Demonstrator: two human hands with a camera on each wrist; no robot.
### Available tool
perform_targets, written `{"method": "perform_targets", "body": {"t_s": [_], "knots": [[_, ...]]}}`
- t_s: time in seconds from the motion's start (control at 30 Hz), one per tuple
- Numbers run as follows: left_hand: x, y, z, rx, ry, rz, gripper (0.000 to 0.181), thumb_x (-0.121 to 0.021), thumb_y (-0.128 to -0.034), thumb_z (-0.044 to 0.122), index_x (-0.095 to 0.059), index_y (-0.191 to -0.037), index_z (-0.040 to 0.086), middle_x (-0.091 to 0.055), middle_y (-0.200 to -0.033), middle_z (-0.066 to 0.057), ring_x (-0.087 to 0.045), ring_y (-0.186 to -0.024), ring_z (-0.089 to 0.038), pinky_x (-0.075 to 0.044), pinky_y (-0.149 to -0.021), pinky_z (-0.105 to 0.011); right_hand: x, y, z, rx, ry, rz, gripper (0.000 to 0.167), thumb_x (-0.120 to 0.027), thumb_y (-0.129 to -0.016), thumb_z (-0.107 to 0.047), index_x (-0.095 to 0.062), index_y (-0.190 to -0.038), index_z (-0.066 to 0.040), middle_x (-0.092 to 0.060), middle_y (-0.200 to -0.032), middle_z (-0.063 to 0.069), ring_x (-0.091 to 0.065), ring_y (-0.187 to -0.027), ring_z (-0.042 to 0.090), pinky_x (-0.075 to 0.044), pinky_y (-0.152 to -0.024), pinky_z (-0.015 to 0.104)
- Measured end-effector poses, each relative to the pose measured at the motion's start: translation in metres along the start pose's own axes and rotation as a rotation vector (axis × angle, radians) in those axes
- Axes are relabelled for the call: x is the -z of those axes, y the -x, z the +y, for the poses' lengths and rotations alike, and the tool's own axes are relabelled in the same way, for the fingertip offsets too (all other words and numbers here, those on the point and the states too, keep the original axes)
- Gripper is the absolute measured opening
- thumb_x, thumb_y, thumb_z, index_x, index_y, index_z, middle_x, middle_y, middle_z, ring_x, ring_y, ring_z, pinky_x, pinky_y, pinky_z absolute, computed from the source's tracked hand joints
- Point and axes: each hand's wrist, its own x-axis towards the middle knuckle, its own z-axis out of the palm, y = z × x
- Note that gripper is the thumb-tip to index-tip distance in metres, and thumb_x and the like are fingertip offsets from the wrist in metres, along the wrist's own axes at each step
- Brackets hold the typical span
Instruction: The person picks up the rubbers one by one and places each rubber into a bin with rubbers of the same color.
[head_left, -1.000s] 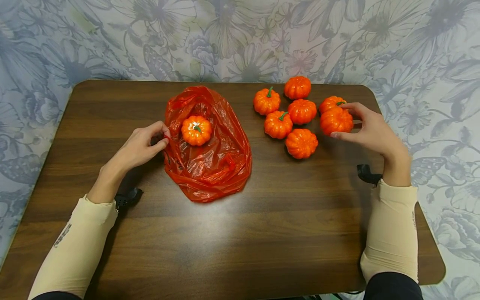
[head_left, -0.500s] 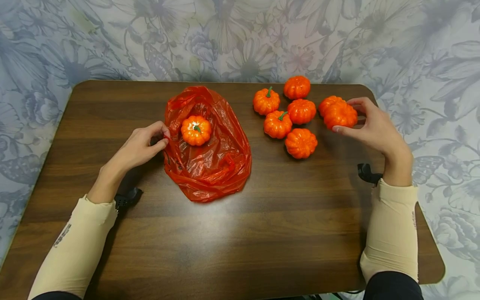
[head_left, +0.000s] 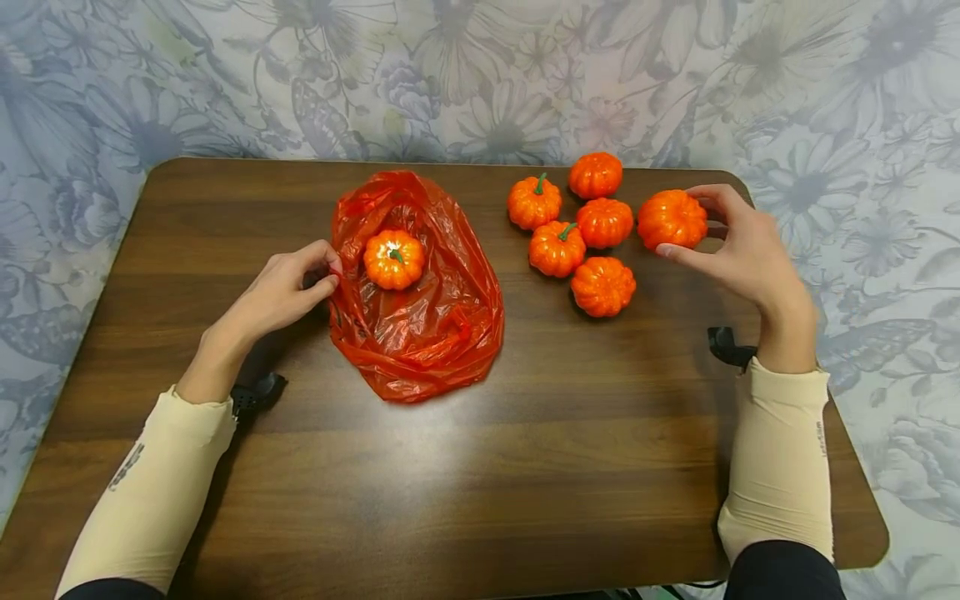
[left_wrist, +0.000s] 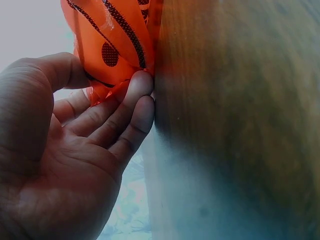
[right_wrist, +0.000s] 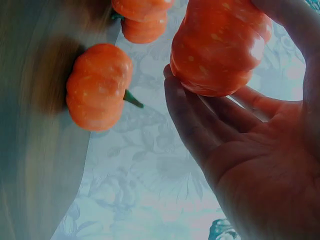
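My left hand (head_left: pixel 279 290) pinches the left edge of a red plastic bag (head_left: pixel 450 275) that lies spread on the table. In the left wrist view, the pinched bag (left_wrist: pixel 107 42) shows dark printed marks between thumb and fingers. A small orange pumpkin (head_left: pixel 393 262) with a green stem sits on the bag. At the right, my right hand (head_left: pixel 753 254) holds another small pumpkin (head_left: pixel 672 220) between thumb and fingers, off the table. The right wrist view shows a pumpkin (right_wrist: pixel 100 87) with a green stem on the table beside the held pumpkin (right_wrist: pixel 217 47).
Several more orange pumpkins stand grouped between the bag and my right hand, among them a front one (head_left: pixel 603 287) and a back one (head_left: pixel 596 175). The brown wooden table (head_left: pixel 465 492) ends at a flower-patterned wall (head_left: pixel 487 83).
My right hand has moved a little toward the back of the table with its pumpkin, which now hides the pumpkin behind it in the head view. The left hand and bag stay put.
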Motion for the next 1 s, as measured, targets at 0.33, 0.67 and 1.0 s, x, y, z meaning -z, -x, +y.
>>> {"method": "perform_targets", "body": {"t_s": [0.33,0.67,1.0], "knots": [[0.002,-0.003,0.002,-0.017,-0.012,-0.007,0.008,-0.064,-0.1,0.005,-0.062,-0.105,0.011,-0.069,-0.097,-0.004,-0.061,-0.089,-0.019,-0.045,-0.078,-0.025,-0.013,-0.006,-0.019,0.092,-0.036,0.002,0.075,-0.093,-0.081,-0.022,-0.058,-0.148,-0.023,-0.066,-0.138,0.006,-0.06,-0.112,-0.003,-0.045,-0.097,0.01],[0.003,-0.003,-0.002,-0.015,-0.017,-0.004,0.007,-0.063,-0.1007,0.006,-0.061,-0.105,0.011,-0.068,-0.097,-0.004,-0.059,-0.089,-0.019,-0.043,-0.078,-0.021,-0.021,-0.011,-0.028,0.12,-0.056,-0.035,0.078,-0.094,-0.08,-0.016,-0.058,-0.149,-0.02,-0.065,-0.14,0.007,-0.063,-0.108,-0.002,-0.047,-0.092,0.009],[0.001,0.0,-0.001,-0.021,-0.004,-0.001,0.007,-0.063,-0.1006,0.005,-0.062,-0.104,0.011,-0.067,-0.096,-0.004,-0.058,-0.087,-0.018,-0.043,-0.076,-0.02,-0.038,-0.019,-0.053,0.15,-0.04,-0.12,0.078,-0.092,-0.083,-0.025,-0.055,-0.15,-0.021,-0.064,-0.14,0.0,-0.063,-0.116,0.015,-0.049,-0.102,0.02]]}}
